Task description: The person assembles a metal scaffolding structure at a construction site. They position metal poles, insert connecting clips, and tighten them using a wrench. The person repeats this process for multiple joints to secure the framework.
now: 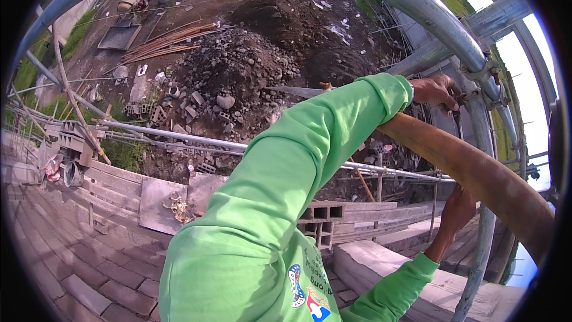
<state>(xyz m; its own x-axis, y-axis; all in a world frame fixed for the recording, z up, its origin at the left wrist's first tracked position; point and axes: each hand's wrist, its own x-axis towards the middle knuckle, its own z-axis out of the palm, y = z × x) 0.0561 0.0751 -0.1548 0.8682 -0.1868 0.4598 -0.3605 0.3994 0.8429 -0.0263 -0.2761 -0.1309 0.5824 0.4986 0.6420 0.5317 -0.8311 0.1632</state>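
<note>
My left hand (437, 92), in a bright green sleeve, reaches up across the view to a metal clamp (484, 77) that joins a grey scaffold pole (484, 143) to a curved grey tube (417, 0). Its fingers are closed on a thin dark tool (456, 113) at the clamp. My right hand (459, 207) comes from the lower right and grips a thick rusty brown pipe (476, 173) from below. That pipe slants down to the right, passing under my left wrist.
I am high on scaffolding. Below lie a gravel heap (238, 65), dark soil, rusty bars (167, 42), a long horizontal grey tube (179, 136), hollow bricks (322, 217), concrete slabs and brick paving (71, 262). A grey blade (292, 91) shows behind my left sleeve.
</note>
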